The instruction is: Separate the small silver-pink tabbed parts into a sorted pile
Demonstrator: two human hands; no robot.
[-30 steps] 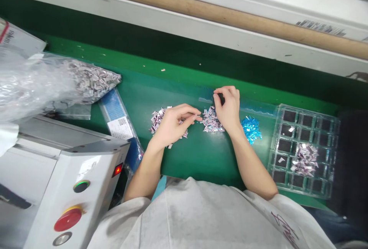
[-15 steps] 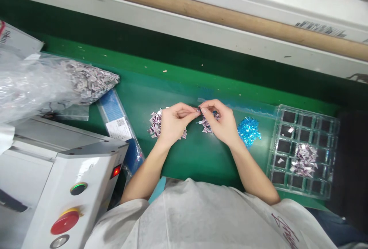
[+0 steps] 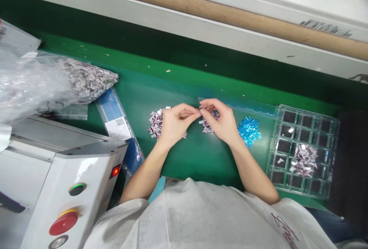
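My left hand [image 3: 176, 123] and my right hand [image 3: 220, 122] meet fingertip to fingertip over the green mat. Both are closed in a pinch on a small metal piece, now almost wholly covered by the fingers. Beside and partly under my left hand lies a pile of small silvery-pink metal pieces [image 3: 155, 123]. Another small pile of metal pieces [image 3: 206, 126] shows beneath my right hand. Just right of my right wrist is a heap of shiny blue pieces [image 3: 249, 131].
A clear compartment tray [image 3: 280, 130] with metal pieces lies at the right. On the left are a plastic bag of metal pieces [image 3: 91, 82], a labelled blue packet [image 3: 110, 107] and a grey machine with a red button [image 3: 63, 222]. A pale ledge [image 3: 172, 21] runs along the back.
The fingertips have closed further over the small metal piece, which showed dark between them before. Both hands stay in nearly the same place; the view has shifted slightly.
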